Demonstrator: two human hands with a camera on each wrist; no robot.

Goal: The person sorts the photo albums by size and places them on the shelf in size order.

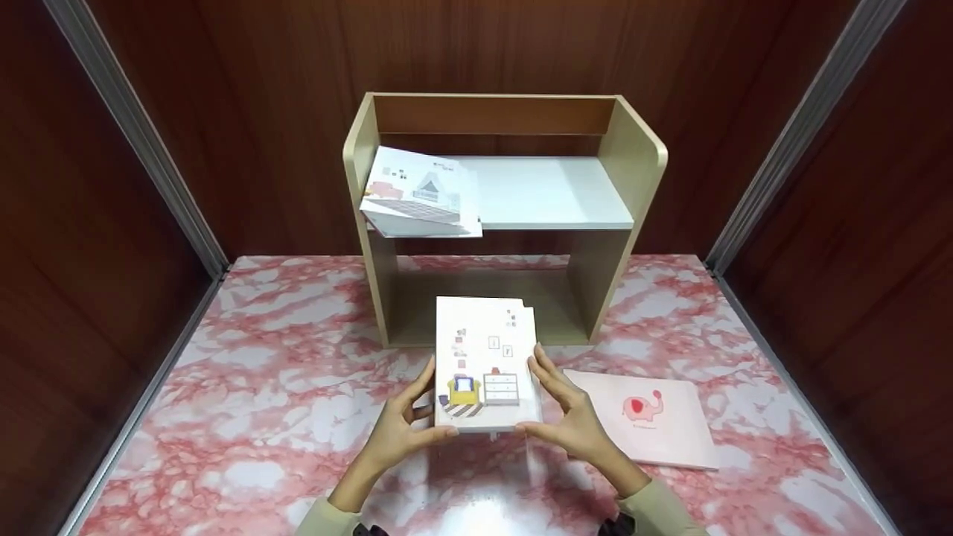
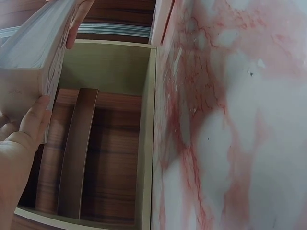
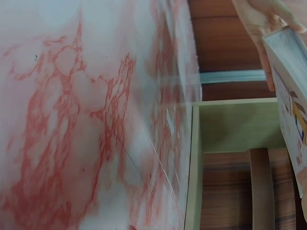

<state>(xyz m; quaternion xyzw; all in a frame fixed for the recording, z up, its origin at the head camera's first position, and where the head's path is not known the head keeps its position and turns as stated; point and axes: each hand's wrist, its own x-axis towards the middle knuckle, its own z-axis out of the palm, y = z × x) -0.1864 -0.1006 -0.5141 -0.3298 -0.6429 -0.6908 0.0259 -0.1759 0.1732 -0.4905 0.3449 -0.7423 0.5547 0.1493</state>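
Between both hands is a thick white book (image 1: 488, 357) with a yellow armchair and a drawer chest drawn on its cover. A second cover edge juts out slightly along its right side. My left hand (image 1: 398, 426) grips the left edge, thumb at the lower corner. My right hand (image 1: 577, 420) grips the opposite edge, its thumb also at the bottom. In the left wrist view, pages of the book (image 2: 29, 48) show between the hands. The book overlaps the front of the wooden shelf unit (image 1: 604, 290) in the head view.
White books (image 1: 417, 190) lie askew on the upper shelf's left side, jutting past its front edge. A pink elephant-print book (image 1: 674, 439) lies flat on the marbled table (image 1: 253, 417), right of my right hand. Dark wood panels (image 1: 856, 246) enclose the sides and back.
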